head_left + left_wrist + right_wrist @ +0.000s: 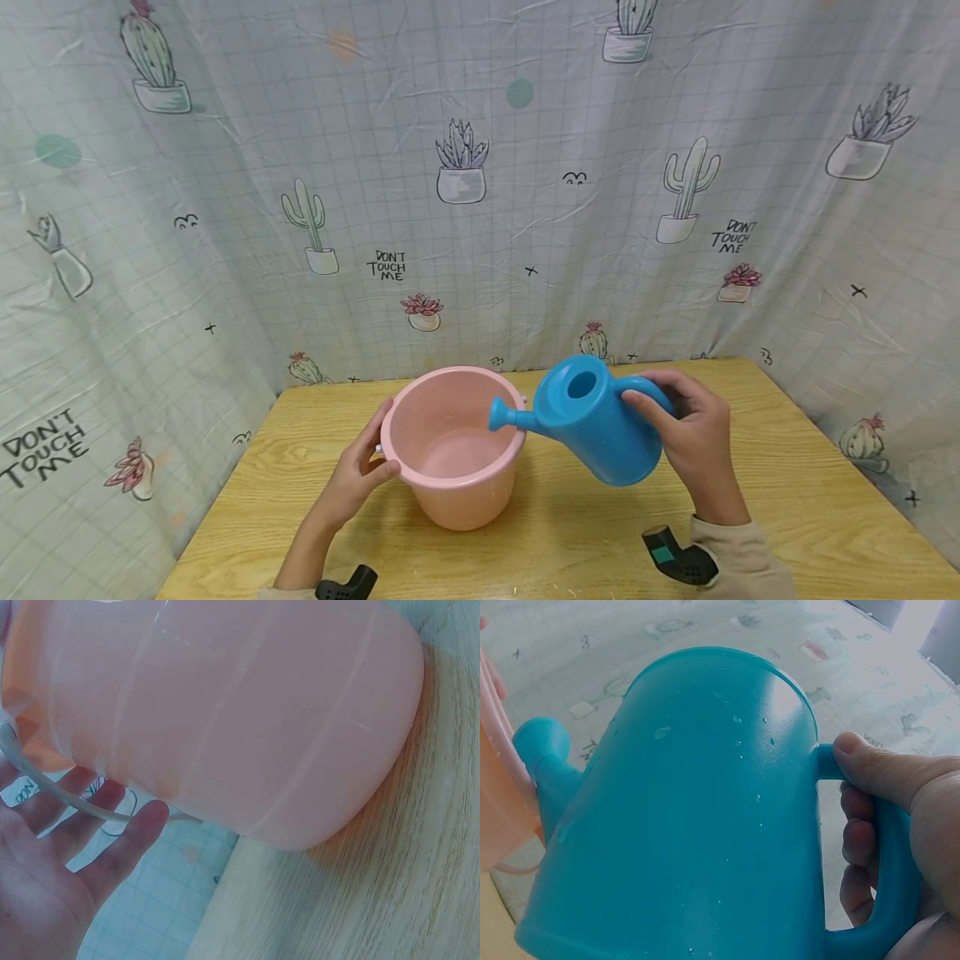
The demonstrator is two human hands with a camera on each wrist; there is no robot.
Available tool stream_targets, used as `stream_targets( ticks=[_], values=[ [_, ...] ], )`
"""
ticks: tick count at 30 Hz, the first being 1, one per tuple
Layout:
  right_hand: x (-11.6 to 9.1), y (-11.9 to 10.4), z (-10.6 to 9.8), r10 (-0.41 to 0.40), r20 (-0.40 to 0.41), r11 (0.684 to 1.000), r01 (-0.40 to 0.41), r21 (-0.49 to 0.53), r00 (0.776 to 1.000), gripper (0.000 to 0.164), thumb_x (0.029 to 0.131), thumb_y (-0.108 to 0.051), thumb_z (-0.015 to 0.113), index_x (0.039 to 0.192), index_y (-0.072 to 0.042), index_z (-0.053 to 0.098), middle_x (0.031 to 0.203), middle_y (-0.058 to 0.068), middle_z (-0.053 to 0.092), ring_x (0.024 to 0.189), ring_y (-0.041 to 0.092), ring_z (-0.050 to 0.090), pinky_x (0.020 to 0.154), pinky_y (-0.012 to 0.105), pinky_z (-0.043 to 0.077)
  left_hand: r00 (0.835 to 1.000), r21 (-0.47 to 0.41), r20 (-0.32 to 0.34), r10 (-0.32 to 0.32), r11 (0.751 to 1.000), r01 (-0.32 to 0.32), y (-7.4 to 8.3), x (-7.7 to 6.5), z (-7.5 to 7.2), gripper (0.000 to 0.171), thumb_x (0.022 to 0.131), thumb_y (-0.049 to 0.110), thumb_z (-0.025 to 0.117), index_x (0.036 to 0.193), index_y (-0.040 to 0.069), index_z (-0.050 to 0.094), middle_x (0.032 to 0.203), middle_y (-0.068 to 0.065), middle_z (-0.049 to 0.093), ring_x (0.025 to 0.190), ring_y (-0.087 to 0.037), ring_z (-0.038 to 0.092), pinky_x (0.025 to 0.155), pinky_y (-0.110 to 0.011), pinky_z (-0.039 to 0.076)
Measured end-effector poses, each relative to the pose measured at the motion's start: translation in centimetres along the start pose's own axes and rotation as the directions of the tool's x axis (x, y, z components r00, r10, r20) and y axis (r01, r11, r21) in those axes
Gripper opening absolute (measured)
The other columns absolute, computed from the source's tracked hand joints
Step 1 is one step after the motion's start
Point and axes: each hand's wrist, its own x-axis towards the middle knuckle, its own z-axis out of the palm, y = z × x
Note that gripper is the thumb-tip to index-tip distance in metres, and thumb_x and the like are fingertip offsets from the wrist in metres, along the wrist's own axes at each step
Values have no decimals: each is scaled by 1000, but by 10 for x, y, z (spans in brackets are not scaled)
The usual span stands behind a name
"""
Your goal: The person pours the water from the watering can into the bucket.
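Black wrist camera (681,560) and cuff sit at the lower edge, below the right hand (693,425), whose fingers wrap firmly round the handle of a blue watering can (611,437). Held tilted to the bucket's right, the can has its spout (504,415) reaching over the rim; drops cling to its side, but no stream shows. On the table (600,546) stands a pink bucket (465,500), upright. Against its left side rests the left hand (356,475), fingers spread and loose, not clamped. Pouring into the bucket seems the step in hand. Next, the right wrist probably needs to tip the can further, spout kept inside the rim, while the left hand steadies the bucket.
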Motion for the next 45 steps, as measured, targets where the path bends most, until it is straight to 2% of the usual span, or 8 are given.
stream_targets(
  ticks=[14,19,24,29,37,45],
  values=[
    [0,1,0,-18,-1,1000,18,-2,1000,23,82,6,71,105,6,67,94,-23,64,87,-5,64,81,9,49,1000,10,-9,-7,1000,7,0,0,0,80,93,7,61,156,25,17,163,-7,18,132,2,40,93,-21,49],
    [0,0,0,-6,-9,1000,6,4,1000,23,81,7,72,104,4,69,94,-22,65,86,-4,65,81,9,49,1000,13,-8,3,1000,-3,0,0,1,79,93,7,61,157,24,16,163,-7,18,133,2,40,94,-22,49],
    [0,1,0,-28,2,1000,28,-10,1000,23,82,6,72,104,6,67,95,-24,64,87,-5,64,82,9,49,1000,11,-4,10,1000,-10,0,0,0,79,93,6,60,157,24,17,163,-6,18,133,2,40,94,-21,49],
    [0,2,-1,-41,13,999,42,-9,999,23,82,4,72,105,5,67,95,-24,64,87,-4,64,82,10,49,999,16,10,38,999,-38,-2,0,-1,78,94,7,60,157,22,16,162,-11,17,132,2,40,94,-22,49],
    [0,4,0,-15,-3,1000,15,11,1000,23,81,7,72,103,3,68,93,-19,66,84,-1,65,80,11,50,999,18,11,47,999,-47,-2,0,-1,78,94,9,61,157,21,17,162,-13,17,133,2,40,95,-24,49],
    [0,3,1,-12,-7,1000,12,1,1000,23,81,7,72,103,3,69,93,-19,66,84,-1,65,80,10,50,999,14,11,42,999,-43,-3,0,-1,78,94,10,62,157,22,16,162,-12,16,132,2,40,94,-23,50]
  ],
)
